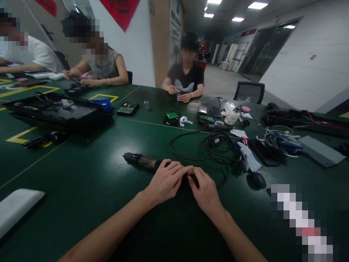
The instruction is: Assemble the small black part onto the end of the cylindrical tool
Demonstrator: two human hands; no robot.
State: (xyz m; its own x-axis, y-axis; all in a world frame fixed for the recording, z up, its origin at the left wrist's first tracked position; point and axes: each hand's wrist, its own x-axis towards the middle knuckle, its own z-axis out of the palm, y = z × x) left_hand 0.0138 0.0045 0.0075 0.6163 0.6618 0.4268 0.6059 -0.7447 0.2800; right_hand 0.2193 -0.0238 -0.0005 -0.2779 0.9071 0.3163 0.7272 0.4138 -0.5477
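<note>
A dark electric screwdriver [141, 161] lies on the green table [89, 174], its tip pointing left. My left hand [166, 182] rests over its rear end with the fingers curled on the body. My right hand [204, 189] pinches the place where the black cable [201, 145] joins the tool. The cable runs off in loose coils to the right. My fingers hide the back of the screwdriver.
Three people sit at the far side with circuit boards [128, 108] and small parts. A black tray [54, 109] stands at left, a white slab [16, 207] at the near left edge. A mouse [257, 179], cables and phones lie at right.
</note>
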